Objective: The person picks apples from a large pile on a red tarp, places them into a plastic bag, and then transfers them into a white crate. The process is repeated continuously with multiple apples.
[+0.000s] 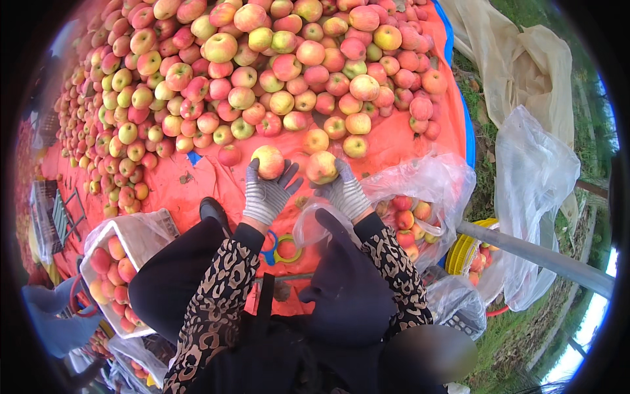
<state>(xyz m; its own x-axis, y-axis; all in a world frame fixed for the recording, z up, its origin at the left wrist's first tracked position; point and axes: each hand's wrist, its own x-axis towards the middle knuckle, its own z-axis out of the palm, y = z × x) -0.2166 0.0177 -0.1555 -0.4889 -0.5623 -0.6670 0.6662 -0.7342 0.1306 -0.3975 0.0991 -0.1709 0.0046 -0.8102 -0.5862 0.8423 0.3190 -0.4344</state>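
My left hand (268,194), in a grey-and-white striped knit glove, holds a yellow-red apple (268,161) between thumb and palm, its other fingers stretched out. Gloved alike, my right hand (344,192) grips another yellow-red apple (321,167) close beside the first. Both apples are just in front of a large heap of red and yellow apples (282,72). Below my hands, a blue ring (269,249) and a yellow-green ring (287,249) lie on the red sheet (190,172).
To my left stands a plastic-lined white crate (141,289) of apples. On my right are a clear bag (443,184) with apples, a yellow basket (459,255) and a grey metal pole (538,256). Crumpled plastic sheeting (535,157) lies over grass. Another person's blue-clad leg (56,322) shows lower left.
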